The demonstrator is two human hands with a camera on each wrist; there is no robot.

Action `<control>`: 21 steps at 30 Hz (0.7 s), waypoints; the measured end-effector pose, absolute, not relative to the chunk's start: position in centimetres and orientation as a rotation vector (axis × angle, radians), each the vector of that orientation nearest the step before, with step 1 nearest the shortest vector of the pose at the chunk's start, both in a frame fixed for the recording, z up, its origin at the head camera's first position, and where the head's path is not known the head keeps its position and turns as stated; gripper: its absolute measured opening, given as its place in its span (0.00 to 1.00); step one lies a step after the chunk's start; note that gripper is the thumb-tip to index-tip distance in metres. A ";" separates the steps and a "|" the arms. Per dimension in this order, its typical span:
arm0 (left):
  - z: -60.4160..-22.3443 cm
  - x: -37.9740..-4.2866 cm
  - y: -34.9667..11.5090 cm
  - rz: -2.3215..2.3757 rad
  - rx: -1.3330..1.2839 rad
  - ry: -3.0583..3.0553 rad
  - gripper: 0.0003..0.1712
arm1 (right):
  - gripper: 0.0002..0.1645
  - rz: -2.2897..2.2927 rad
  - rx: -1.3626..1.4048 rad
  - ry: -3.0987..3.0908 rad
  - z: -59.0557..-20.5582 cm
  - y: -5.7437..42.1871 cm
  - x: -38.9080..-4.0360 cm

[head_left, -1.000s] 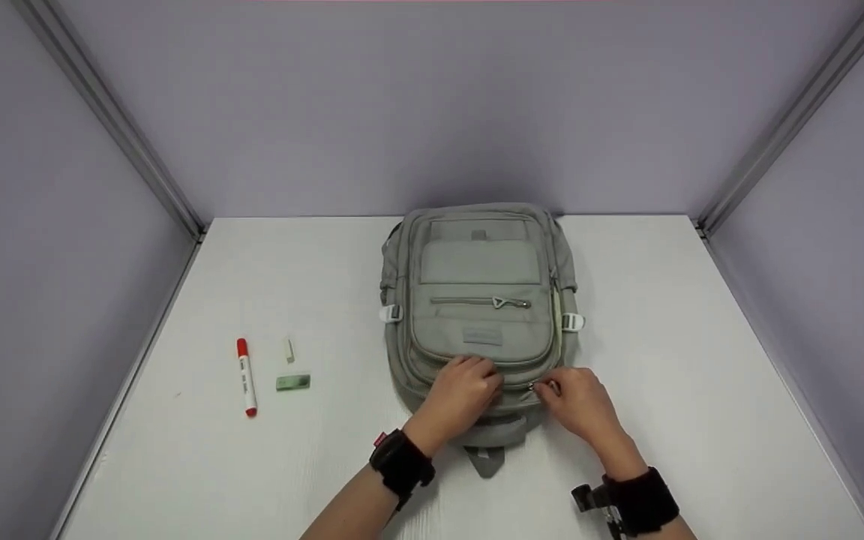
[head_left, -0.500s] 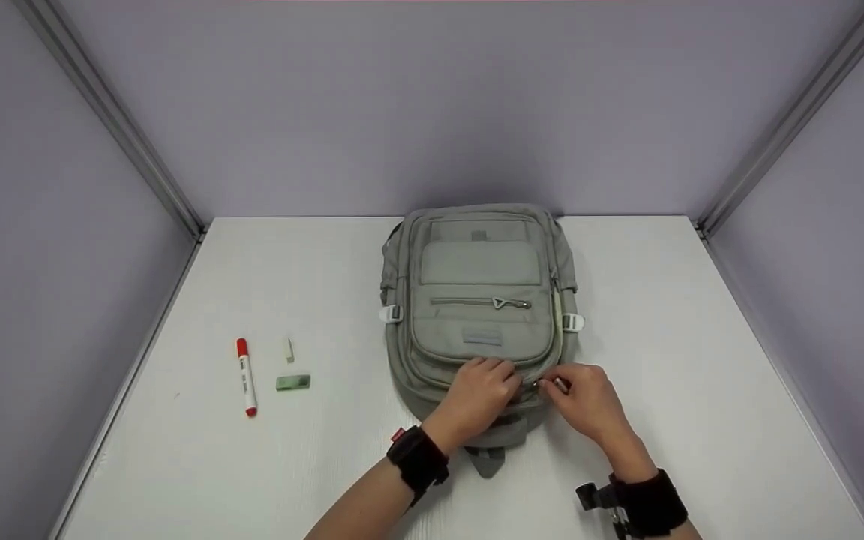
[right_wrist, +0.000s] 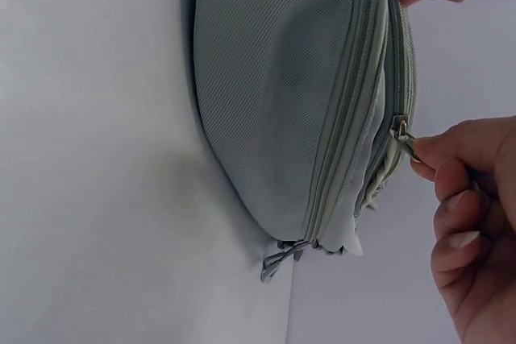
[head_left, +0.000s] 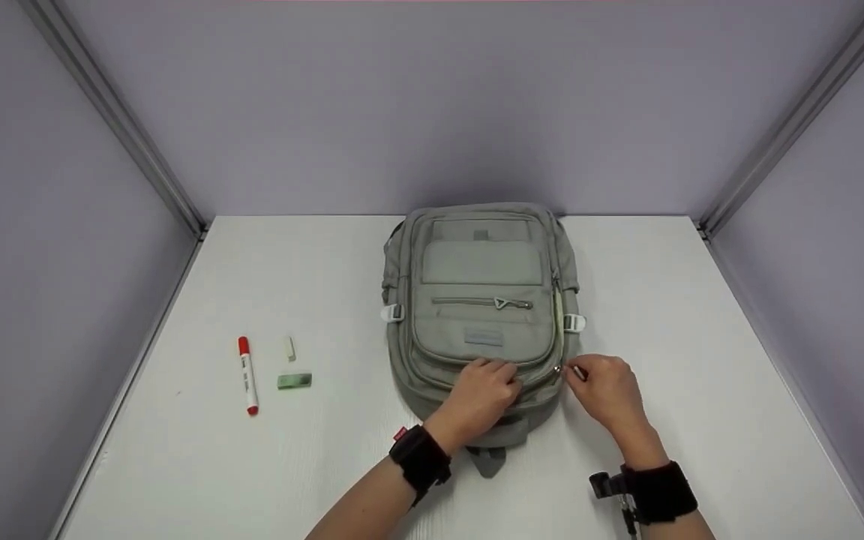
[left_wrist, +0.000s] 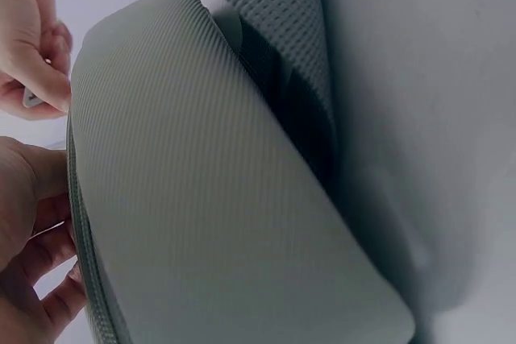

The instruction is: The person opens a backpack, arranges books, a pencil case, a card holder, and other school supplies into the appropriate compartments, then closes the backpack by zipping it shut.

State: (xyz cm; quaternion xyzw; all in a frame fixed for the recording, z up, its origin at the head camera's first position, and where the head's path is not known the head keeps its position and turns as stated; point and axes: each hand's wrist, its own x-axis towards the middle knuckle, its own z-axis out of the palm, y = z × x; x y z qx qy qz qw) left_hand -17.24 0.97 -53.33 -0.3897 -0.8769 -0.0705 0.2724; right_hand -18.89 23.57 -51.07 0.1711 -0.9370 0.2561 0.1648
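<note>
A grey-green backpack (head_left: 482,262) lies front side up on the white table, its carry handle toward the person. The left hand (head_left: 477,396) holds the edge of its front compartment near that end, thumb and fingers gripping the fabric beside the zipper, as the right wrist view shows. At the compartment's right corner, the right hand (head_left: 609,391) pinches a metal zipper pull (right_wrist: 409,147) between thumb and forefinger, the other fingers curled. Part of the zipper gapes along the right side, where a pale yellowish strip (head_left: 559,319) shows. What the compartment holds is hidden.
Left of the backpack lie a red-capped white marker (head_left: 248,375), a small whitish stick-like piece (head_left: 290,349) and a small green block (head_left: 295,381). Grey panels (head_left: 432,112) enclose the table at the back and both sides.
The right hand has drawn the zipper pull rightward and slightly up around the corner. The left hand shifted a little right, then stayed on the compartment's edge.
</note>
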 end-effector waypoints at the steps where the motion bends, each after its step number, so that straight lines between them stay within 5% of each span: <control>1: -53.3 -17.2 1.0 -0.197 -1.055 -2.363 0.13 | 0.03 0.718 0.483 -2.666 -51.2 23.7 -19.2; 21: -54.0 -17.1 1.4 -0.181 -1.069 -2.374 0.17 | 0.03 0.593 0.453 -2.694 -53.3 24.1 -25.1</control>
